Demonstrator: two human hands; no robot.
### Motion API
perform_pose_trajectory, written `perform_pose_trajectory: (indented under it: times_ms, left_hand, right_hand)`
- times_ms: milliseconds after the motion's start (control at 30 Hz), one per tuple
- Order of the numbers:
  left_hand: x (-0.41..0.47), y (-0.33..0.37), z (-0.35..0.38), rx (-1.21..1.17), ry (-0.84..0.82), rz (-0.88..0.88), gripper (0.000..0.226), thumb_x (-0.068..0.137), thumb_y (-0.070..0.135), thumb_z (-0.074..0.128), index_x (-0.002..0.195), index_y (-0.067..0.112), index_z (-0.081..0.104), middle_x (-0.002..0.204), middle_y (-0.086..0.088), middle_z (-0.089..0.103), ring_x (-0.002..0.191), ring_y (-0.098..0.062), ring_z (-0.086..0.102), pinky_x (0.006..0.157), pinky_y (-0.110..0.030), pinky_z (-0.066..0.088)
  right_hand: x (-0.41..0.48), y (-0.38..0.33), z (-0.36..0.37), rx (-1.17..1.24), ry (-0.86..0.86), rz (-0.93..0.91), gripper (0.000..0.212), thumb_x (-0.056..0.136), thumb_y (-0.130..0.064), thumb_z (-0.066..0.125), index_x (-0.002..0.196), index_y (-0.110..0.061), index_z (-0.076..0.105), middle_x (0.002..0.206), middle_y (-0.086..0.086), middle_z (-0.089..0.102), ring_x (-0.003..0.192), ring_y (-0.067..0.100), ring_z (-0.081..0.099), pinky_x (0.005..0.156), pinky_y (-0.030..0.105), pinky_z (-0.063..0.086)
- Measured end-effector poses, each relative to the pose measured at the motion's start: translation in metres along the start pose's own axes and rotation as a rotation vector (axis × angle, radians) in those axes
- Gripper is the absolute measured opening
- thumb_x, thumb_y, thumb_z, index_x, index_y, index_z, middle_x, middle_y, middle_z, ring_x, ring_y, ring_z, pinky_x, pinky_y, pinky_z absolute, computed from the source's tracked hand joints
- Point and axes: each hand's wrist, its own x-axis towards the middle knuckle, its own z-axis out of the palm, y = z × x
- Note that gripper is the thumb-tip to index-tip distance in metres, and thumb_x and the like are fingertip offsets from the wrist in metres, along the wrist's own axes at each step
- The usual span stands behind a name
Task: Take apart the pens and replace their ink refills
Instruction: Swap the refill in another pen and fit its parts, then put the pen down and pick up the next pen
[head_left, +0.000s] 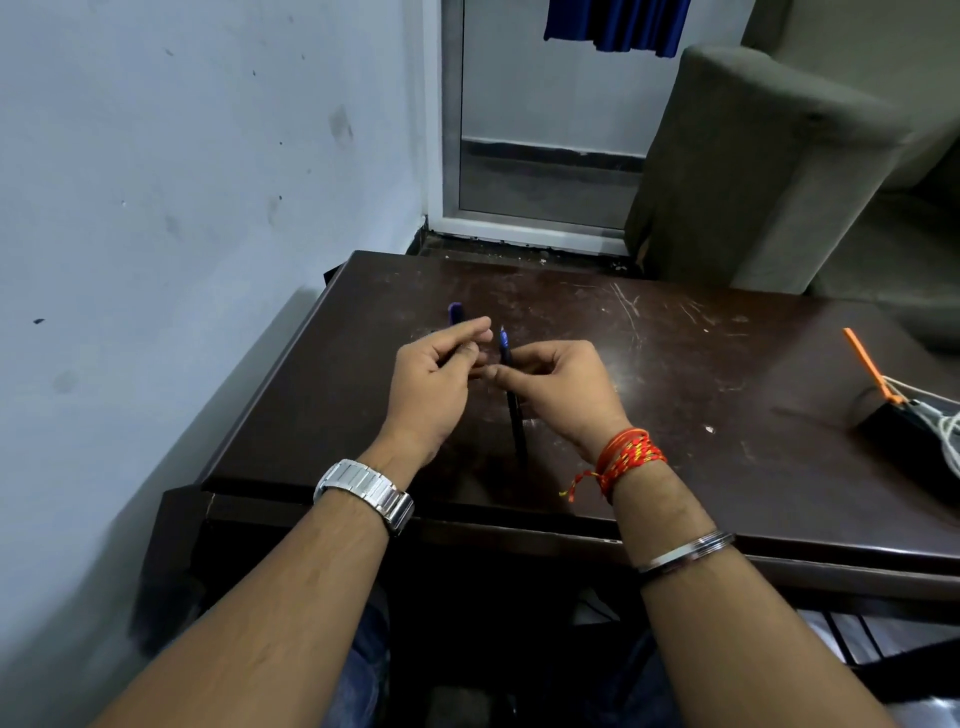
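Nearest, two bare forearms are reaching forward over the front edge of a dark brown worktop (675, 364). A silver watch (363, 491) is sitting on the left wrist, while red and orange threads (626, 457) are wrapping the right wrist, with a thin metal bangle (685, 552) lying further back on that forearm.

Just beyond, the two hands are hovering close together above the middle of the worktop. The right hand (563, 384) is curling around a dark pen body (517, 415) — its fingers and thumb are pinching the upper part, the lower end is pointing back toward the person, and the blue tip section is sticking up past the fingers. The left hand (434, 379) is closing its fingertips on a small purple piece (456, 312), probably the pen's cap, though most of it is hiding behind the fingers. The two hands are almost touching at the fingertips.

Further right, near the worktop's edge, a black object (904, 431) is lying with white cords (935, 410) and an orange strip (865, 364) angling up from it.

Beyond the worktop, a grey upholstered chair (753, 171) is standing at the far right, a pale wall (208, 182) is running along the left, and a glass door (545, 130) is showing between them — a blue cloth (618, 23) is hanging at the top.
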Motion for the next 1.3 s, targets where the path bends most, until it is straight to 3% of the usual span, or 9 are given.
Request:
perform_pose_trajectory:
  times_ms: [167, 267, 467, 633, 800, 933, 1033, 1167, 1300]
  left_hand:
    - [0.001, 0.004, -0.004, -0.274, -0.035, -0.064, 0.063, 0.096, -0.002, 0.059, 0.124, 0.054, 0.05, 0.107, -0.014, 0.077, 0.098, -0.022, 0.074, 0.08, -0.032, 0.059]
    - [0.002, 0.004, -0.006, -0.289, -0.001, -0.091, 0.05, 0.095, 0.004, 0.063, 0.123, 0.045, 0.056, 0.109, -0.009, 0.077, 0.102, -0.024, 0.074, 0.085, -0.039, 0.058]
    - [0.002, 0.004, -0.004, -0.328, 0.019, -0.114, 0.035, 0.093, 0.008, 0.066, 0.117, 0.034, 0.061, 0.107, -0.012, 0.076, 0.092, -0.027, 0.076, 0.072, -0.036, 0.062]
    - [0.002, 0.001, -0.003, -0.265, -0.027, -0.109, 0.036, 0.09, 0.014, 0.07, 0.116, 0.036, 0.06, 0.11, -0.013, 0.075, 0.092, -0.03, 0.076, 0.077, -0.04, 0.061]
    - [0.001, -0.003, -0.003, -0.141, -0.082, -0.074, 0.037, 0.088, 0.018, 0.075, 0.113, 0.041, 0.061, 0.095, -0.008, 0.079, 0.092, -0.023, 0.076, 0.08, -0.04, 0.06]
    - [-0.001, -0.005, -0.002, -0.09, -0.132, -0.069, 0.031, 0.091, 0.014, 0.07, 0.106, 0.041, 0.065, 0.096, -0.009, 0.079, 0.084, -0.013, 0.071, 0.086, -0.044, 0.057]
    - [0.0, -0.004, -0.002, -0.077, -0.138, -0.088, 0.027, 0.096, 0.017, 0.063, 0.108, 0.04, 0.07, 0.09, -0.005, 0.076, 0.092, -0.021, 0.072, 0.091, -0.049, 0.057]
    - [-0.002, 0.0, -0.004, -0.11, -0.182, -0.109, 0.025, 0.1, 0.038, 0.052, 0.115, 0.047, 0.07, 0.118, -0.007, 0.072, 0.113, -0.027, 0.068, 0.098, -0.05, 0.054]
    - [-0.002, 0.0, -0.005, -0.11, -0.204, -0.126, 0.036, 0.096, 0.056, 0.045, 0.129, 0.05, 0.058, 0.119, -0.002, 0.074, 0.104, -0.02, 0.073, 0.091, -0.039, 0.058]
  right_hand:
    - [-0.004, -0.002, 0.002, -0.048, -0.078, 0.057, 0.016, 0.077, -0.025, 0.085, 0.09, -0.019, 0.08, 0.082, 0.006, 0.077, 0.08, 0.017, 0.073, 0.07, 0.034, 0.06]
    - [-0.005, -0.003, 0.002, -0.064, -0.102, 0.06, 0.016, 0.075, -0.026, 0.086, 0.088, -0.019, 0.08, 0.08, 0.005, 0.077, 0.082, 0.023, 0.074, 0.076, 0.039, 0.06]
    - [-0.006, -0.005, 0.004, -0.071, -0.154, 0.035, 0.015, 0.072, -0.029, 0.088, 0.084, -0.024, 0.081, 0.073, -0.004, 0.075, 0.064, 0.0, 0.061, 0.068, 0.026, 0.053]
    - [-0.008, -0.008, 0.004, -0.051, -0.161, 0.029, 0.016, 0.073, -0.024, 0.087, 0.089, -0.025, 0.082, 0.082, -0.001, 0.079, 0.085, 0.014, 0.073, 0.087, 0.038, 0.058]
    - [-0.009, -0.007, 0.006, 0.002, -0.106, 0.023, 0.013, 0.075, -0.026, 0.086, 0.086, -0.024, 0.08, 0.083, 0.0, 0.079, 0.09, 0.014, 0.074, 0.09, 0.04, 0.058]
    - [-0.007, -0.002, 0.009, -0.012, -0.082, -0.008, 0.015, 0.084, -0.024, 0.079, 0.098, -0.02, 0.076, 0.087, 0.001, 0.078, 0.085, 0.015, 0.075, 0.082, 0.038, 0.061]
    - [-0.007, -0.003, 0.014, 0.058, -0.084, 0.002, 0.01, 0.092, -0.02, 0.071, 0.102, -0.019, 0.071, 0.087, 0.007, 0.077, 0.077, 0.024, 0.075, 0.072, 0.041, 0.061]
    - [-0.007, -0.01, 0.018, 0.223, -0.134, 0.113, 0.018, 0.099, -0.039, 0.055, 0.099, -0.022, 0.062, 0.069, -0.008, 0.065, 0.053, 0.009, 0.053, 0.043, 0.025, 0.041]
    - [-0.009, -0.024, 0.014, 0.416, -0.149, 0.263, 0.057, 0.083, -0.076, 0.04, 0.053, -0.032, 0.062, 0.047, -0.014, 0.05, 0.039, 0.003, 0.041, 0.039, 0.019, 0.029]
